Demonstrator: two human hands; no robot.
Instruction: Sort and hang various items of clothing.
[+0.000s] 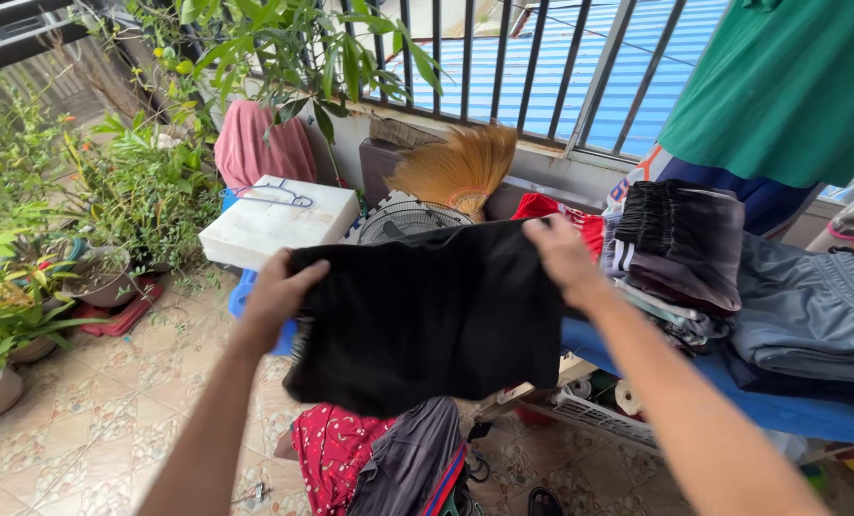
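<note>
Both forearms are bare to the frame edge, and neither the left hand (272, 291) nor the right hand (561, 253) wears anything.

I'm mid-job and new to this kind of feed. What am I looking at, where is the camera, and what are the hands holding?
There is no machine here: a person's two bare arms, filmed by one camera on their head, looking down. The left hand and the right hand each grip an upper corner of a black garment, held up spread out. To the right, folded clothes are stacked on a blue surface. Below lies a red patterned cloth; potted plants stand on the left.
</note>
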